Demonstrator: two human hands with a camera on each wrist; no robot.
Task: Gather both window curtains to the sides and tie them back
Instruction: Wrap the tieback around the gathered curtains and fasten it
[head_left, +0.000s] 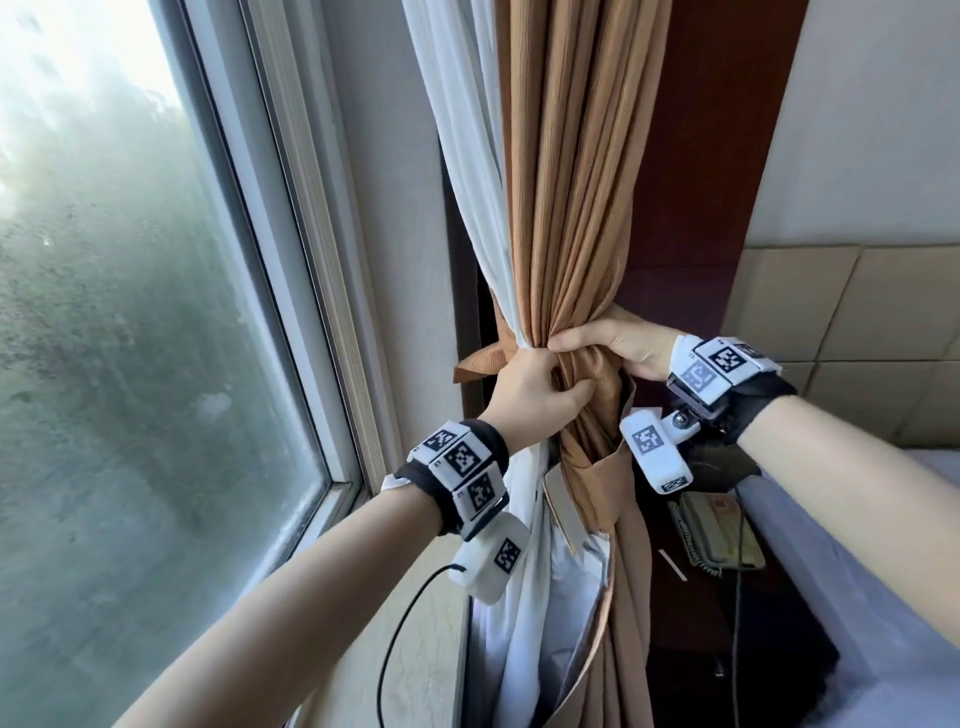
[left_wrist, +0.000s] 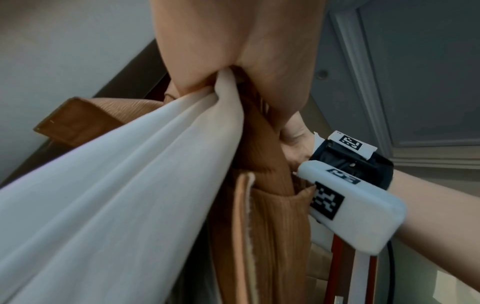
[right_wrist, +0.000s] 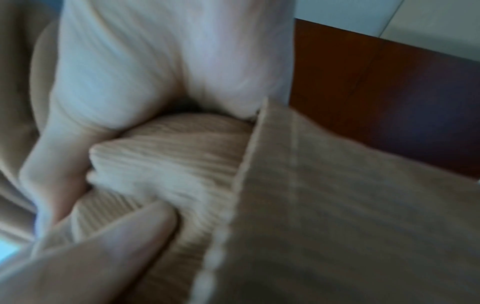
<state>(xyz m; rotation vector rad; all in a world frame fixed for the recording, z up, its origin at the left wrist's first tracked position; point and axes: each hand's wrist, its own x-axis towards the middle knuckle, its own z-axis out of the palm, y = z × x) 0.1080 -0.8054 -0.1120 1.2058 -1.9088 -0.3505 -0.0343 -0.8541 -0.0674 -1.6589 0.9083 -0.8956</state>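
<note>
A tan ribbed curtain (head_left: 566, 171) and a white sheer curtain (head_left: 467, 156) hang bunched together right of the window. A tan tie-back band (head_left: 480, 358) wraps the bundle at its narrow waist, one end sticking out to the left. My left hand (head_left: 530, 387) grips the bundle and band from the left, thumb pressed into the tan folds. My right hand (head_left: 608, 340) grips the same waist from the right, fingers curled behind. In the left wrist view the white sheer (left_wrist: 130, 185) runs under my palm. The right wrist view is blurred: ribbed tan cloth (right_wrist: 168, 156) lies against my fingers (right_wrist: 52, 174).
The window (head_left: 114, 291) and its frame (head_left: 311, 249) fill the left. A dark wooden panel (head_left: 711, 156) stands behind the curtains. Below right, a telephone (head_left: 719, 530) sits on a dark nightstand beside a bed (head_left: 857, 571) with white bedding. Tiled wall (head_left: 831, 322) lies at right.
</note>
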